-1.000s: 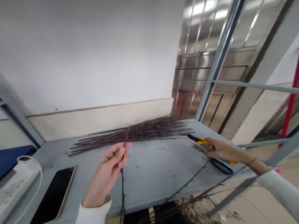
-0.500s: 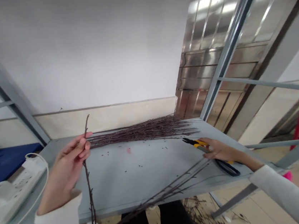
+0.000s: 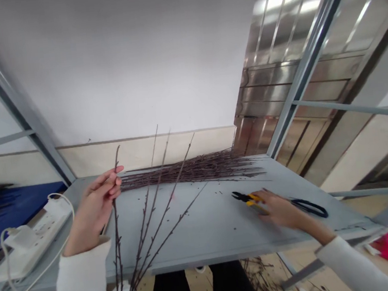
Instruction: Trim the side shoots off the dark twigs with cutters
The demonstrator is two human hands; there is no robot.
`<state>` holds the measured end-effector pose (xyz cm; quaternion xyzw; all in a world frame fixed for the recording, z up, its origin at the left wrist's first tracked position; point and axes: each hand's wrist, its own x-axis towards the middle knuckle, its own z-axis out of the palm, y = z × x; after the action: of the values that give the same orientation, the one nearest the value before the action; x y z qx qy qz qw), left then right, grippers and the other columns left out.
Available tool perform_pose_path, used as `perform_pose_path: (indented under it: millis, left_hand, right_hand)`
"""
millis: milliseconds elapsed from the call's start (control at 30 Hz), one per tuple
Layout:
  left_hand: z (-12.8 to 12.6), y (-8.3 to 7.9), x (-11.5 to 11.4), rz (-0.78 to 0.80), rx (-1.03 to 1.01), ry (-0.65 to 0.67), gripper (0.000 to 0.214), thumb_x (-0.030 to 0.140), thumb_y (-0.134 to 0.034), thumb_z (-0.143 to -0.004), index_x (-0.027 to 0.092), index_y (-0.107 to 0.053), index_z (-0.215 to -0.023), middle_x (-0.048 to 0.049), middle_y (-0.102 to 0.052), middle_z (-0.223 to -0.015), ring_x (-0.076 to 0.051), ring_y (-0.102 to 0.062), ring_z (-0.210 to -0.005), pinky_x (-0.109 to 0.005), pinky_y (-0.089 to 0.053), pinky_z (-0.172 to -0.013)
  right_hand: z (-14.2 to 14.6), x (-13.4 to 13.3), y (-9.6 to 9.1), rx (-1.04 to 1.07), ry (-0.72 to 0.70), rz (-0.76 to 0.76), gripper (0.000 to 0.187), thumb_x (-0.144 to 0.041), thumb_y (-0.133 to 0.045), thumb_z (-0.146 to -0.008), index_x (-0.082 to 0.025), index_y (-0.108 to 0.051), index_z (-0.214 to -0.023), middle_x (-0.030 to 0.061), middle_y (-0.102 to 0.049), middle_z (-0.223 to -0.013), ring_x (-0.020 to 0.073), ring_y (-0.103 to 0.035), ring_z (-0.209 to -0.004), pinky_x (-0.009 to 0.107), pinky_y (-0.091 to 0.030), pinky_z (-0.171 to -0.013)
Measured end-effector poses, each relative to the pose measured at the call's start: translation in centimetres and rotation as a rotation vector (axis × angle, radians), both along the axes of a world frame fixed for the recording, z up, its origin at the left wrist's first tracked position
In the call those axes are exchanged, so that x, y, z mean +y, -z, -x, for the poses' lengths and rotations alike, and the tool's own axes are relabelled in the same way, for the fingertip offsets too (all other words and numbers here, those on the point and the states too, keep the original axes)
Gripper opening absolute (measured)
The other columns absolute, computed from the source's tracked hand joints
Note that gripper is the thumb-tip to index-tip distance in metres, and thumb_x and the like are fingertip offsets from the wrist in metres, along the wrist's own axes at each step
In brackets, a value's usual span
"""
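Note:
My left hand (image 3: 97,205) pinches one dark, thin stem of a branched twig (image 3: 117,238) between thumb and fingers, its tip poking up above them. The stems meet low in front of the table edge, and several other shoots fan upward to the right, unheld. To the right, my right hand (image 3: 274,208) is wrapped round the yellow grips of black-jawed cutting pliers (image 3: 244,197), close to the tabletop and pointing left. A black loop handle (image 3: 311,208) shows behind that hand; whether it belongs to the pliers I cannot tell.
A long pile of dark twigs (image 3: 196,168) lies along the back of the grey table (image 3: 204,237). At left are a white power strip (image 3: 27,251) with cords and a blue surface (image 3: 28,197) bearing more twigs. Metal posts flank the table. Cut bits litter the floor below.
The twig's loose shoots, which stretched right toward my right hand, have sprung up and left into a fan. My right hand has lowered slightly with the pliers. My left hand keeps its pinch.

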<state>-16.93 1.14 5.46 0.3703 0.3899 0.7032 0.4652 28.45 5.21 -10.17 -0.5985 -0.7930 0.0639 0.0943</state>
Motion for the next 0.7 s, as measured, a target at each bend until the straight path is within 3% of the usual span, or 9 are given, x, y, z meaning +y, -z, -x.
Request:
perform_pose_path:
  millis: [167,400,500,600,700]
  left_hand:
    - [-2.2,1.8,1.0,0.019,0.038,0.100,0.011,0.013,-0.071,-0.066,0.010,-0.074,-0.077,-0.0023,-0.057,-0.062,-0.005,-0.038,-0.050,-0.016,-0.029,-0.042]
    - [-6.0,4.2,2.1,0.064,0.040,0.201,0.024,0.023,-0.075,-0.063,0.012,-0.074,-0.084,0.0001,-0.056,-0.058,-0.006,-0.036,-0.049,-0.017,-0.024,-0.043]
    - [-7.1,5.1,2.6,0.075,0.036,0.214,0.026,0.026,-0.075,-0.064,0.012,-0.074,-0.087,0.0001,-0.057,-0.060,-0.006,-0.037,-0.050,-0.018,-0.025,-0.044]
    - [-7.6,5.9,3.0,0.089,0.015,0.218,0.028,0.027,-0.075,-0.065,0.011,-0.073,-0.087,-0.0002,-0.057,-0.061,-0.006,-0.038,-0.051,-0.018,-0.026,-0.044]
    - [-8.1,6.3,3.1,0.107,-0.011,0.192,0.029,0.028,-0.075,-0.063,0.010,-0.073,-0.086,-0.0004,-0.057,-0.061,-0.006,-0.038,-0.051,-0.018,-0.026,-0.045]
  right_hand:
    - [4.2,1.0,0.2,0.064,-0.081,0.037,0.056,-0.028,-0.059,-0.066,-0.016,-0.054,-0.120,0.0137,-0.059,-0.118,0.0273,-0.054,-0.110,0.037,-0.040,-0.093]
    - [5.8,1.7,0.8,0.173,-0.011,-0.020,0.048,-0.039,-0.062,-0.068,-0.020,-0.060,-0.112,0.0120,-0.061,-0.110,0.0301,-0.054,-0.106,0.045,-0.038,-0.094]
    - [6.0,0.7,1.2,0.256,0.031,-0.079,0.043,-0.046,-0.049,-0.079,-0.021,-0.060,-0.112,0.0133,-0.060,-0.114,0.0295,-0.053,-0.110,0.047,-0.035,-0.098]
    - [6.6,-1.2,1.6,0.707,0.075,-0.014,0.058,-0.059,-0.025,-0.089,-0.021,-0.061,-0.114,0.0141,-0.061,-0.119,0.0271,-0.054,-0.113,0.044,-0.038,-0.099]
    - [8.9,-3.6,2.3,1.228,0.058,0.160,0.086,-0.080,-0.010,-0.077,-0.023,-0.063,-0.115,0.0146,-0.065,-0.117,0.0300,-0.059,-0.109,0.045,-0.046,-0.091]
